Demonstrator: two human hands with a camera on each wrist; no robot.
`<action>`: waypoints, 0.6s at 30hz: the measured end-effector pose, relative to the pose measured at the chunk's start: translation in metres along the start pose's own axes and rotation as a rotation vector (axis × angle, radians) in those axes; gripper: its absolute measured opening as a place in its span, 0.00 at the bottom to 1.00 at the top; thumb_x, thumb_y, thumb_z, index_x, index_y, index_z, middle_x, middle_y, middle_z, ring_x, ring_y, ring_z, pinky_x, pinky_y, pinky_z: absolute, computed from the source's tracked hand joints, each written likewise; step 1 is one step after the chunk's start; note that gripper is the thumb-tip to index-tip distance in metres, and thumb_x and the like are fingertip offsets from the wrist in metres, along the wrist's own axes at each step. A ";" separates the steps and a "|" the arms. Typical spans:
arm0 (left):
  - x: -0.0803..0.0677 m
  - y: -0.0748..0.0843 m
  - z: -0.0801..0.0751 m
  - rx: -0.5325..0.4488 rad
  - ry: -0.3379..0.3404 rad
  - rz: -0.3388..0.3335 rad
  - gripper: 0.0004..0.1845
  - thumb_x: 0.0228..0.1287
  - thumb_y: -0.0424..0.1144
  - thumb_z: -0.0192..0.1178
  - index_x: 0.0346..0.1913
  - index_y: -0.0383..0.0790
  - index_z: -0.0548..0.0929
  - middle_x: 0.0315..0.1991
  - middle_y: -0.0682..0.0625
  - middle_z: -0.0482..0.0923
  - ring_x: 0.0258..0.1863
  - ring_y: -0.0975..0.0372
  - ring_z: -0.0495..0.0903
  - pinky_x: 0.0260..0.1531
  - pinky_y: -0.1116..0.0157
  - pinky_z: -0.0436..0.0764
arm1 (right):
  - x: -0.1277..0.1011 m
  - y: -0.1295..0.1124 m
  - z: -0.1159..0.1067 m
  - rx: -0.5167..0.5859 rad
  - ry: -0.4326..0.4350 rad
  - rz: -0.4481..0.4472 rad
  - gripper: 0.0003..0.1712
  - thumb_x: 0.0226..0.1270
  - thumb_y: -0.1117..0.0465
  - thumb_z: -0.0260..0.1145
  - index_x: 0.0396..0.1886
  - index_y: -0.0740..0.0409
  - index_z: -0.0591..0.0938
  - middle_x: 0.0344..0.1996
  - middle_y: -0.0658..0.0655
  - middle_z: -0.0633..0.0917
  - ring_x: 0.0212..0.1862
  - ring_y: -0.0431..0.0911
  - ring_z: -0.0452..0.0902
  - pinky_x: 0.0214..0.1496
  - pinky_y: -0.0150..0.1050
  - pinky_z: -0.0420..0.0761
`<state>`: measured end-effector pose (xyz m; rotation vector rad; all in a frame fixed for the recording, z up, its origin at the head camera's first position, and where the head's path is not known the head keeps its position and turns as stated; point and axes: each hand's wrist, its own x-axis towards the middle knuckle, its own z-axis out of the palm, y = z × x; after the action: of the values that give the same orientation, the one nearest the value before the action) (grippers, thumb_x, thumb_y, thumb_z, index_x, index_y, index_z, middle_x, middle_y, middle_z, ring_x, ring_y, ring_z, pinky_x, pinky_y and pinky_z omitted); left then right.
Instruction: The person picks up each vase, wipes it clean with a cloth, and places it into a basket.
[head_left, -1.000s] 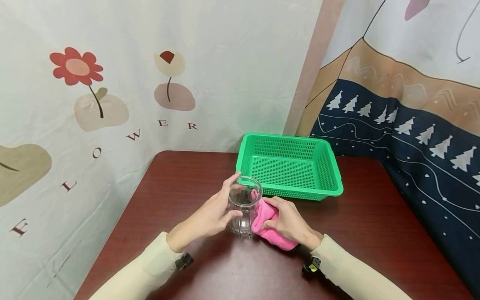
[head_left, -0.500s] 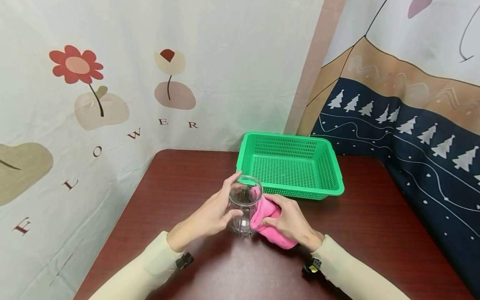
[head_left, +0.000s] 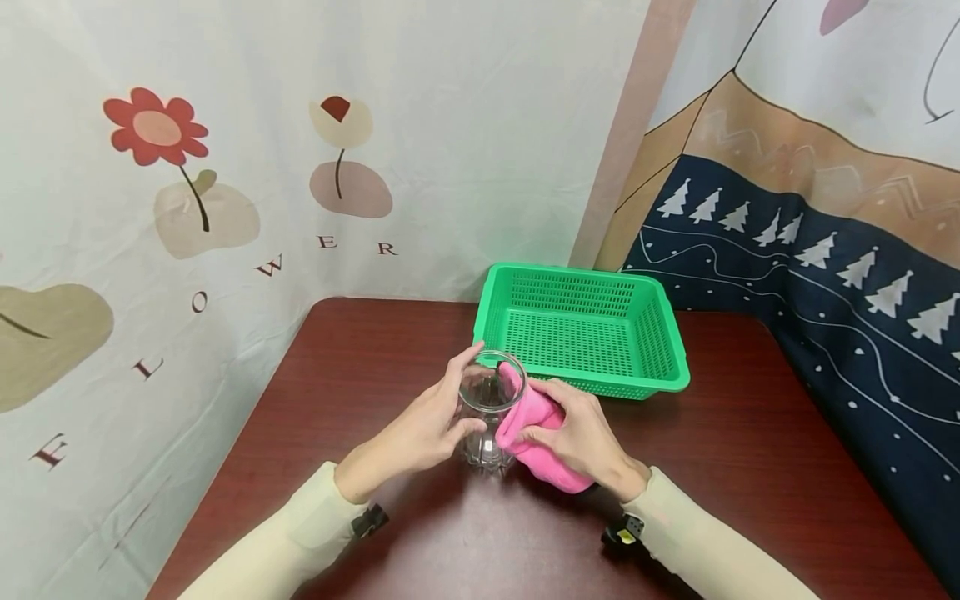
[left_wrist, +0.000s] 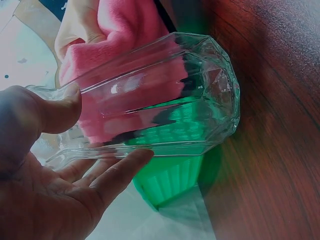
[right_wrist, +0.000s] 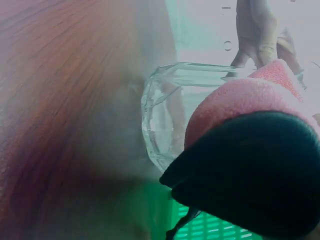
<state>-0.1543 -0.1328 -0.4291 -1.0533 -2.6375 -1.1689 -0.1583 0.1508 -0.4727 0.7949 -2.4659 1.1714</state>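
A clear glass vase with a round rim and a faceted base stands upright near the middle of the table. My left hand holds its left side, thumb in front and fingers behind, as the left wrist view shows through the glass. On the other side my right hand grips a bunched pink cloth against the vase, thumb on the near side. The cloth reaches up to the rim. A dark part below the pink fabric fills much of the right wrist view.
A green perforated plastic basket sits just behind the vase and cloth, at the table's far side. The reddish-brown table has rounded far corners. Printed fabric hangs along its back and sides.
My right hand has moved slightly up with the cloth, whose top edge now overlaps the vase's rim. The left hand and the vase have stayed nearly in place.
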 end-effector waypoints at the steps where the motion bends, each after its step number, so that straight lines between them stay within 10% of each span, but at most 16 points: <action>1: 0.000 0.000 0.000 -0.003 0.000 0.002 0.60 0.73 0.26 0.78 0.94 0.36 0.46 0.78 0.36 0.83 0.51 0.50 0.88 0.55 0.54 0.90 | 0.000 -0.001 0.000 0.003 0.008 -0.003 0.43 0.54 0.60 0.97 0.72 0.57 0.91 0.53 0.54 0.97 0.49 0.42 0.88 0.50 0.39 0.88; 8: 0.000 0.000 0.000 -0.060 -0.006 0.011 0.60 0.73 0.23 0.77 0.94 0.37 0.45 0.78 0.34 0.82 0.68 0.43 0.90 0.64 0.47 0.93 | 0.004 -0.004 -0.001 0.053 0.045 -0.017 0.43 0.55 0.64 0.96 0.73 0.57 0.91 0.60 0.56 0.97 0.60 0.48 0.92 0.64 0.37 0.90; 18: 0.000 -0.001 -0.001 -0.076 -0.012 0.009 0.60 0.73 0.24 0.77 0.94 0.38 0.45 0.79 0.34 0.81 0.68 0.42 0.90 0.63 0.43 0.93 | 0.009 -0.008 -0.007 0.183 0.094 0.018 0.42 0.59 0.73 0.90 0.75 0.60 0.89 0.66 0.60 0.95 0.67 0.46 0.90 0.70 0.22 0.81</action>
<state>-0.1551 -0.1334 -0.4290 -1.0861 -2.6139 -1.2744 -0.1603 0.1492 -0.4587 0.7485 -2.3188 1.4230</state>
